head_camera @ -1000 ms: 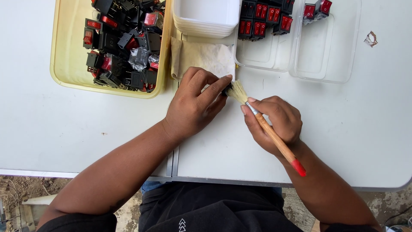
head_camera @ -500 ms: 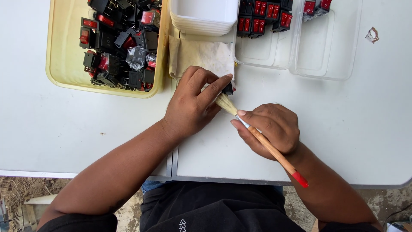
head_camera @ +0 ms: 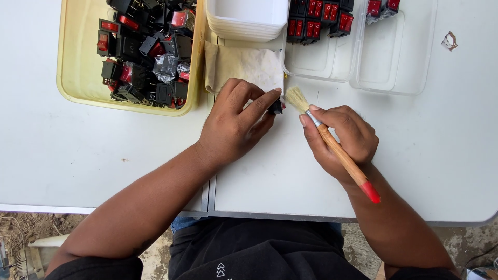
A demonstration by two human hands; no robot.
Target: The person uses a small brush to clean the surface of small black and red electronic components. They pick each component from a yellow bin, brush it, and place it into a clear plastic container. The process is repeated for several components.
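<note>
Here left hand [head_camera: 233, 124] pinches black switch [head_camera: 276, 107]; right hand [head_camera: 342, 140] grips paintbrush [head_camera: 332, 142].

A small black switch [head_camera: 277, 107], mostly hidden, sits pinched beside the wooden, red-tipped paintbrush's [head_camera: 337, 150] pale bristles.

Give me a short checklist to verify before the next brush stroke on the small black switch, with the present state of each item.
1. Left hand pinches the small black switch at its fingertips: ok.
2. Right hand grips the paintbrush near the metal ferrule: ok.
3. Bristles touching the switch: not ok, they sit just beside it.
4. Cloth lies flat under the work area: ok.
5. Clear tray has free room: ok.
6. Switch is clean: cannot tell, mostly hidden.
</note>
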